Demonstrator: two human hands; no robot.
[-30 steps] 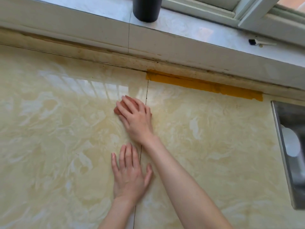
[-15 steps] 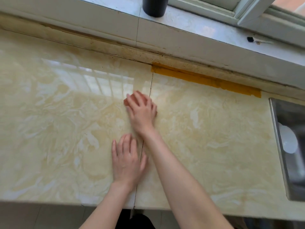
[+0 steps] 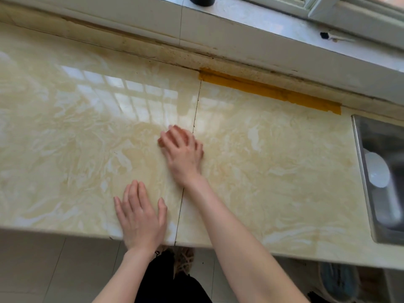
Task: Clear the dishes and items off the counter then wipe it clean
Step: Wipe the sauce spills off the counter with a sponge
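The glossy cream marble counter [image 3: 273,171] is bare of dishes. My right hand [image 3: 182,154] lies palm down near the middle seam, fingers curled over a small pinkish cloth [image 3: 160,142] of which only an edge shows. My left hand [image 3: 140,215] rests flat on the counter by the front edge, fingers apart, holding nothing.
A steel sink [image 3: 358,171] is set in at the right, with a white dish [image 3: 378,171] inside. A strip of yellow tape [image 3: 262,88] runs along the back edge. A black cup [image 3: 202,1] stands on the window sill. A bluish container [image 3: 336,281] sits under the counter.
My right hand has slid back toward me, away from the yellow tape, with the cloth under it. The left hand has drawn back to the front edge, which now shows.
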